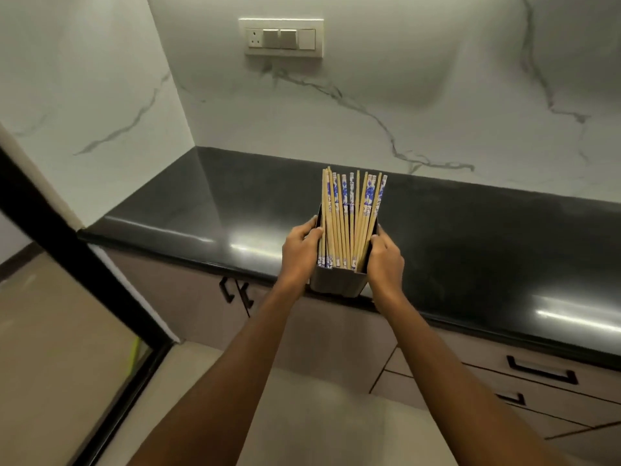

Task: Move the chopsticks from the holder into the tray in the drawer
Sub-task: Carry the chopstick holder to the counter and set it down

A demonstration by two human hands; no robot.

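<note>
Gripping a grey holder (337, 284) from both sides, left hand (300, 245) and right hand (386, 260). Packed with wooden chopsticks (349, 213), standing up. Right at the front edge of a shiny black counter (470, 237). Shut drawers (487, 356) below.

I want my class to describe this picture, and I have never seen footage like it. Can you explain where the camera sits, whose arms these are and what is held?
There is no machine here. One wide-angle camera is worn on a person's head, looking forward and down, so the two bare arms reaching in from below are that person's own. The left hand and the right hand grip opposite sides of a dark holder full of upright chopsticks, some plain, some patterned blue and white. The holder is at the front edge of a glossy black countertop; whether it rests there or is lifted, I cannot tell. Under it on the right are drawers with black handles, all closed. A socket panel sits on the marble wall.
</note>
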